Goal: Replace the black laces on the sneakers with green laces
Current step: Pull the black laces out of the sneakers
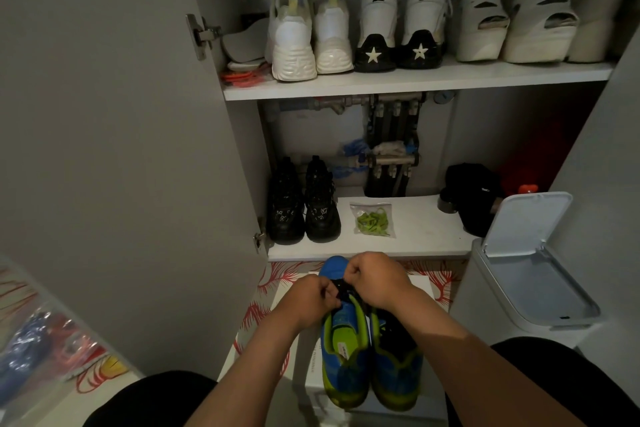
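Observation:
Two blue and lime-green sneakers lie side by side on a white box (pixel 298 350) in front of me, toes pointing away. The left sneaker (pixel 343 347) still carries black laces (pixel 343 288) over its tongue. My left hand (pixel 311 298) and my right hand (pixel 377 279) are both curled over that lacing, pinching the black lace near the toe end. The right sneaker (pixel 398 364) is partly hidden under my right forearm. A clear bag of green laces (pixel 373 220) lies on the lower cupboard shelf (pixel 415 239), beyond my hands.
An open cupboard holds black boots (pixel 303 208) on the lower shelf and white shoes (pixel 311 35) above. The grey door (pixel 121 149) stands open at left. A white bin with raised lid (pixel 526 263) sits at right. A black cap (pixel 474 194) rests near it.

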### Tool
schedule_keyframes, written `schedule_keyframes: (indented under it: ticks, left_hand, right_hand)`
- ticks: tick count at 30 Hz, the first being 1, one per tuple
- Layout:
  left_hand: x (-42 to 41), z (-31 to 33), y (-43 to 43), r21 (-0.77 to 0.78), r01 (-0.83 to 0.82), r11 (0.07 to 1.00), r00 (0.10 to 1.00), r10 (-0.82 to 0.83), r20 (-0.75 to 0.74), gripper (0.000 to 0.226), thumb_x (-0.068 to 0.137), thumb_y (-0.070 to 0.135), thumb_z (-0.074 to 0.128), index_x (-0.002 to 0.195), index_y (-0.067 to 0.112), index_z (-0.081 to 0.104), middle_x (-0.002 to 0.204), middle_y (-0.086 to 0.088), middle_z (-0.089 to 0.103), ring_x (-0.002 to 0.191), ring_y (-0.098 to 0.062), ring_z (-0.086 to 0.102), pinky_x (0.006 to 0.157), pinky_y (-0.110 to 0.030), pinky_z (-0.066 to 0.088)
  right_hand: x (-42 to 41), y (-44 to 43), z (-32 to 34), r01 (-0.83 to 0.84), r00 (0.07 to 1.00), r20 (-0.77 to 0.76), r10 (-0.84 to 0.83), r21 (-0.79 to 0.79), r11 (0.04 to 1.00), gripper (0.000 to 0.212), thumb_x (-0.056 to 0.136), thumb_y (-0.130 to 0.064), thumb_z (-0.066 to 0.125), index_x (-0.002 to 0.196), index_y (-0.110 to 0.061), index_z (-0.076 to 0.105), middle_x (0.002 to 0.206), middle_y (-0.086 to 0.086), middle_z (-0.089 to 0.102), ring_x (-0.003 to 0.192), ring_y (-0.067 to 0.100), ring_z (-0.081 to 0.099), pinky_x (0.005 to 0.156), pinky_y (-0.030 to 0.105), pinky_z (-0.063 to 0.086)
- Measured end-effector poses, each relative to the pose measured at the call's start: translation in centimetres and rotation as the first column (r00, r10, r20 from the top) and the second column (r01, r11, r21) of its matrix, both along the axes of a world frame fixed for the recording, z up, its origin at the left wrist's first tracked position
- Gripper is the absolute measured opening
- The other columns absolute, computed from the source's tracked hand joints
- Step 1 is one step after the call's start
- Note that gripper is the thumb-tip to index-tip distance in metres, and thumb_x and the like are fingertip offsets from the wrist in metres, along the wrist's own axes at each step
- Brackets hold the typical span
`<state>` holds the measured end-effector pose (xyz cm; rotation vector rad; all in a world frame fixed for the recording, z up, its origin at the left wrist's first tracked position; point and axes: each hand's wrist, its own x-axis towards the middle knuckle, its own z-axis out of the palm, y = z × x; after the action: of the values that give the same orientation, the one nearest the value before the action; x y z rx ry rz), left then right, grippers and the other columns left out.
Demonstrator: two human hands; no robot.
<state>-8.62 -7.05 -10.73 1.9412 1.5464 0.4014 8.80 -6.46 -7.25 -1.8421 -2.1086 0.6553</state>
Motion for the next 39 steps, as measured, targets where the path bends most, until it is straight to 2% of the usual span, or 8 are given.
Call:
schedule_keyframes:
  ticks: [4, 6, 13, 19, 26, 33, 36, 39]
  left_hand:
    - [0.0, 0.1, 0.0, -0.004, 0.016, 1.000, 1.000, -0.016, -0.015, 0.018, 0.087, 0.009, 0.064, 0.103, 0.015, 0.068, 0.087, 0.006, 0.059, 0.079, -0.009, 0.055, 0.062, -0.008, 0.039]
    - [0.1, 0.2, 0.0, -0.009, 0.026, 1.000, 0.999, -0.026, -0.024, 0.024, 0.085, 0.005, 0.062, 0.106, 0.016, 0.067, 0.086, 0.006, 0.057, 0.079, -0.011, 0.055, 0.065, -0.015, 0.041]
    - [0.8, -0.4, 0.1, 0.105, 0.068, 0.992, 0.994, -0.058, -0.095, 0.038, 0.084, 0.004, 0.061, 0.116, 0.022, 0.069, 0.101, 0.002, 0.052, 0.097, -0.017, 0.058, 0.084, -0.024, 0.048]
    - [1.1, -1.0, -0.1, 0.195, 0.087, 0.977, 0.986, -0.056, -0.158, 0.025, 0.087, 0.016, 0.063, 0.109, 0.022, 0.072, 0.112, -0.005, 0.056, 0.100, -0.022, 0.060, 0.081, -0.025, 0.045]
    - [1.5, -1.5, -0.3, 0.232, 0.112, 0.966, 0.983, -0.074, -0.167, 0.011, 0.088, 0.016, 0.060, 0.093, 0.013, 0.069, 0.105, -0.011, 0.056, 0.094, -0.026, 0.058, 0.080, -0.035, 0.048]
    - [1.8, -1.7, -0.2, 0.167, -0.001, 0.986, 0.996, 0.016, -0.088, 0.018, 0.091, 0.007, 0.050, 0.079, 0.018, 0.042, 0.085, -0.004, 0.049, 0.078, -0.019, 0.050, 0.064, -0.031, 0.037]
    - [1.6, -1.9, -0.1, 0.143, -0.080, 0.986, 0.996, 0.084, -0.021, 0.018, 0.091, 0.004, 0.051, 0.085, 0.017, 0.041, 0.083, 0.000, 0.049, 0.071, -0.012, 0.046, 0.054, -0.021, 0.029]
    - [1.2, -1.9, 0.0, 0.182, -0.085, 0.980, 0.994, 0.095, -0.048, 0.013, 0.093, 0.006, 0.045, 0.094, 0.015, 0.055, 0.094, -0.006, 0.061, 0.082, -0.020, 0.056, 0.066, -0.029, 0.041]
  right_hand:
    - [0.5, 0.4, 0.4, 0.189, 0.982, -0.005, -0.190, 0.137, 0.972, 0.015, 0.088, -0.008, 0.055, 0.086, -0.021, 0.063, 0.097, 0.001, 0.064, 0.085, 0.022, 0.061, 0.066, 0.028, 0.044]
    - [1.2, 0.8, 1.0, 0.278, 0.961, -0.058, -0.272, 0.210, 0.937, 0.018, 0.091, -0.006, 0.053, 0.088, -0.021, 0.062, 0.100, 0.004, 0.060, 0.084, 0.023, 0.060, 0.066, 0.030, 0.044]
    - [2.1, 0.9, 0.5, 0.107, 0.985, 0.132, -0.116, 0.067, 0.992, 0.056, 0.087, -0.002, 0.061, 0.138, -0.025, 0.057, 0.143, 0.004, 0.045, 0.119, 0.026, 0.058, 0.096, 0.036, 0.051]
    - [0.8, 0.1, -0.5, -0.176, 0.960, 0.194, 0.201, -0.137, 0.975, 0.038, 0.090, -0.010, 0.058, 0.120, -0.030, 0.072, 0.125, 0.000, 0.067, 0.109, 0.023, 0.063, 0.087, 0.030, 0.053]
    - [0.5, 0.0, -0.8, -0.125, 0.962, 0.222, 0.158, -0.156, 0.980, 0.022, 0.093, -0.016, 0.052, 0.095, -0.009, 0.073, 0.101, 0.010, 0.070, 0.091, 0.027, 0.065, 0.066, 0.029, 0.046]
    - [0.2, -0.3, -0.6, -0.112, 0.971, 0.192, 0.141, -0.154, 0.982, 0.026, 0.095, -0.034, 0.051, 0.085, -0.014, 0.066, 0.093, 0.003, 0.066, 0.084, 0.020, 0.060, 0.063, 0.029, 0.043]
    - [0.0, -0.4, -0.6, -0.108, 0.972, 0.190, 0.138, -0.160, 0.981, 0.032, 0.089, -0.046, 0.061, 0.090, -0.016, 0.071, 0.094, 0.000, 0.070, 0.088, 0.018, 0.064, 0.071, 0.030, 0.050]
    - [0.0, -0.5, -0.6, -0.109, 0.970, 0.201, 0.136, -0.140, 0.984, 0.028, 0.086, -0.045, 0.066, 0.097, -0.020, 0.072, 0.099, -0.001, 0.071, 0.094, 0.018, 0.065, 0.077, 0.030, 0.051]
